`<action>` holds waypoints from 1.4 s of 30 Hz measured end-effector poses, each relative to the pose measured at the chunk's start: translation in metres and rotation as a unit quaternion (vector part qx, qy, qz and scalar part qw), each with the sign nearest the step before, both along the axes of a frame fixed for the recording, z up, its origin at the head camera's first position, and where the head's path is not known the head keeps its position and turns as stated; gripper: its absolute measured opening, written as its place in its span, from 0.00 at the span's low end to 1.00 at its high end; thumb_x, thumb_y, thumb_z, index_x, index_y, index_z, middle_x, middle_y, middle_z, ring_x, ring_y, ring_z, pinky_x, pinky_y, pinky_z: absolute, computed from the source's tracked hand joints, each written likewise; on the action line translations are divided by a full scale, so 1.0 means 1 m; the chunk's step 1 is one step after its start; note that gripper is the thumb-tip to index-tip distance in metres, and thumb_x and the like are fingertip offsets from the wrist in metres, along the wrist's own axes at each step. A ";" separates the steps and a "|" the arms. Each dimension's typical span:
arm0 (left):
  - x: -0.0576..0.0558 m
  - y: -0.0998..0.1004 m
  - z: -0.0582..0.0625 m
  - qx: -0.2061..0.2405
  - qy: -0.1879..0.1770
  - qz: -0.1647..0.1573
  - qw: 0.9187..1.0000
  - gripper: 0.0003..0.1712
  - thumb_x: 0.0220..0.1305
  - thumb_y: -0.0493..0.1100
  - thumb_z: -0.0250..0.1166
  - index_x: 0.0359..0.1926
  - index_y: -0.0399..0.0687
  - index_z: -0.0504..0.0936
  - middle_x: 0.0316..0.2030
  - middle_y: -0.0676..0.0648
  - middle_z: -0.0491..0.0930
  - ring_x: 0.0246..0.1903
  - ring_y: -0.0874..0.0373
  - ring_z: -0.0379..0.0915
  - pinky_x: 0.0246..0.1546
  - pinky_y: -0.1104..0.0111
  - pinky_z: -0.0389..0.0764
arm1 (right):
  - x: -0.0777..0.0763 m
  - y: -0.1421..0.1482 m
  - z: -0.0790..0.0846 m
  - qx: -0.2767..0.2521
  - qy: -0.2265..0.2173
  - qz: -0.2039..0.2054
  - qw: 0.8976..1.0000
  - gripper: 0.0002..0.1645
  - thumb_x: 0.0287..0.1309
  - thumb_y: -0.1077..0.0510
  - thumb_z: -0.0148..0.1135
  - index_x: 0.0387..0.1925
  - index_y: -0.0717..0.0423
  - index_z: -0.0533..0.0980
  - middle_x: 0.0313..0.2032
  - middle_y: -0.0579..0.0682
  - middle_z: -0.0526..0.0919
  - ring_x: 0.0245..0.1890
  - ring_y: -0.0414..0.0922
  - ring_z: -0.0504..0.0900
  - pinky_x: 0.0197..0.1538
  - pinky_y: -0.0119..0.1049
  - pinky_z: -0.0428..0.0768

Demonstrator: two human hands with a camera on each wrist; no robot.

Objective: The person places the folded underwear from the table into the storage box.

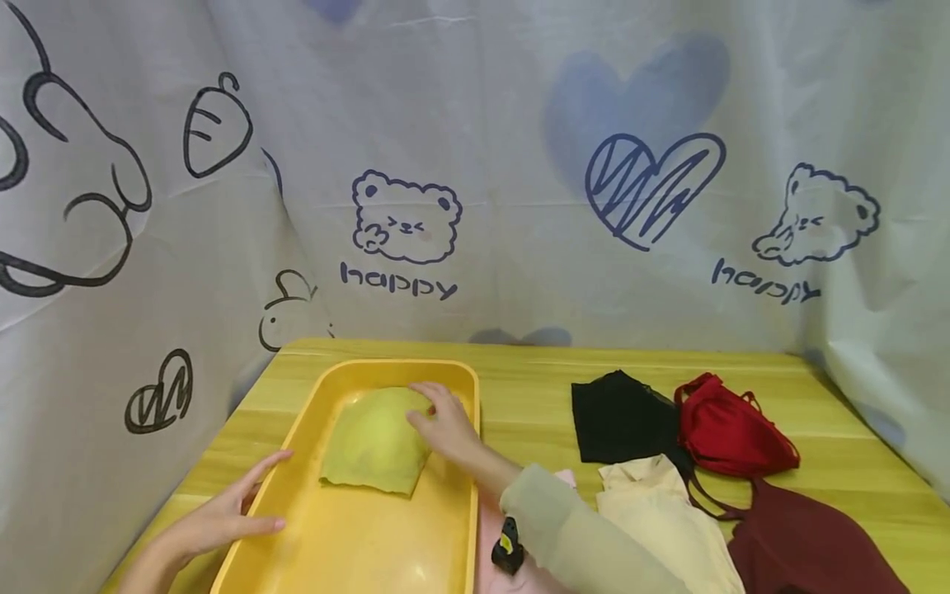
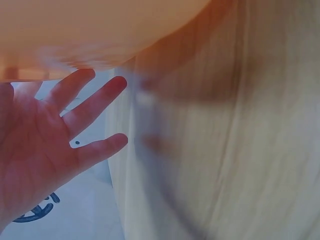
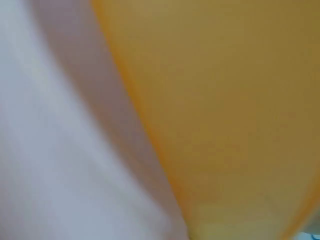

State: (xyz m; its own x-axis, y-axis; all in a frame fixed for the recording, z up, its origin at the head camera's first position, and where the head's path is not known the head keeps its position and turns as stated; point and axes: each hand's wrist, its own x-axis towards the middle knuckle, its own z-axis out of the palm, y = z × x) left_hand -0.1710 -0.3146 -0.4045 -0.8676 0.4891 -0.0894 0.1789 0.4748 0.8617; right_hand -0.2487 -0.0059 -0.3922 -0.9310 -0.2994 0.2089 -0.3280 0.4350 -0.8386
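Lying in yellow tray [image 1: 349,544], green cloth [image 1: 374,441]; right hand [image 1: 450,429] at its edge, left hand [image 1: 215,518] at rim [image 1: 401,361]; hands' fingers apart.

Yellow-green soft fabric piece [image 1: 374,445], rounded far edge, spread w/ slight dome, approx. 12 o'clock in yellow rect. plastic tray [image 1: 349,540]; tray upright, approx. 9 o'clock on surface [image 1: 527,396].
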 end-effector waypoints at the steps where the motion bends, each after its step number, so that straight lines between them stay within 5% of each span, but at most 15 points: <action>1: 0.000 0.000 0.000 -0.003 0.001 0.001 1.000 0.44 0.58 0.36 0.59 0.69 0.38 0.43 0.66 0.27 0.39 0.60 0.23 0.32 0.48 0.30 0.50 | 0.001 0.004 0.003 -0.012 -0.007 0.007 1.000 0.27 0.59 0.59 0.55 0.60 0.55 0.68 0.51 0.57 0.73 0.37 0.48 0.72 0.33 0.35 0.74; 6: -0.002 0.002 0.000 -0.016 0.012 0.004 1.000 0.44 0.57 0.36 0.60 0.69 0.41 0.44 0.66 0.27 0.39 0.59 0.23 0.37 0.47 0.32 0.55 | 0.003 0.032 0.017 -0.033 -0.038 0.021 0.999 0.31 0.59 0.55 0.57 0.63 0.53 0.64 0.32 0.53 0.75 0.25 0.42 0.68 0.21 0.27 0.65; 9: -0.001 0.001 -0.001 -0.017 0.008 0.005 1.000 0.44 0.58 0.36 0.59 0.69 0.41 0.44 0.66 0.27 0.39 0.59 0.24 0.37 0.47 0.33 0.56 | 0.005 0.049 0.021 -0.035 -0.048 0.025 0.998 0.32 0.59 0.55 0.57 0.64 0.52 0.62 0.45 0.55 0.76 0.31 0.42 0.70 0.25 0.27 0.69; 13: -0.001 0.000 0.000 -0.014 -0.011 0.010 1.000 0.44 0.58 0.37 0.59 0.69 0.43 0.43 0.66 0.28 0.38 0.60 0.24 0.33 0.47 0.30 0.52 | 0.010 0.070 0.029 -0.045 -0.062 0.031 0.997 0.33 0.59 0.57 0.57 0.66 0.52 0.60 0.63 0.53 0.65 0.40 0.45 0.72 0.32 0.30 0.73; 26: -0.003 -0.002 0.001 -0.010 -0.008 -0.001 1.000 0.44 0.58 0.36 0.59 0.69 0.40 0.42 0.66 0.26 0.36 0.59 0.21 0.31 0.47 0.29 0.51 | 0.009 0.136 0.031 -0.047 -0.044 0.073 0.995 0.34 0.61 0.57 0.54 0.67 0.54 0.56 0.66 0.55 0.60 0.40 0.46 0.72 0.43 0.43 0.75; 34: -0.004 0.000 -0.001 -0.005 0.010 0.003 1.000 0.44 0.57 0.36 0.60 0.69 0.42 0.44 0.65 0.26 0.38 0.59 0.23 0.34 0.46 0.30 0.52 | 0.004 0.182 0.028 -0.016 -0.068 0.056 0.996 0.38 0.62 0.53 0.54 0.69 0.52 0.50 0.67 0.56 0.57 0.37 0.48 0.73 0.37 0.36 0.74; 38: -0.003 -0.001 -0.002 -0.005 0.009 0.005 1.000 0.44 0.57 0.36 0.60 0.69 0.43 0.44 0.66 0.26 0.38 0.59 0.23 0.33 0.46 0.30 0.52 | 0.001 0.210 0.023 -0.007 -0.099 0.042 0.994 0.42 0.62 0.50 0.53 0.70 0.53 0.44 0.68 0.60 0.53 0.49 0.57 0.73 0.45 0.44 0.76; 42: -0.002 -0.002 -0.003 -0.005 0.011 0.002 1.000 0.44 0.57 0.36 0.59 0.69 0.42 0.44 0.65 0.26 0.39 0.59 0.23 0.34 0.46 0.30 0.53 | 0.000 0.238 0.017 0.013 -0.137 0.016 0.990 0.46 0.62 0.46 0.51 0.71 0.52 0.38 0.69 0.61 0.48 0.61 0.61 0.62 0.55 0.54 0.70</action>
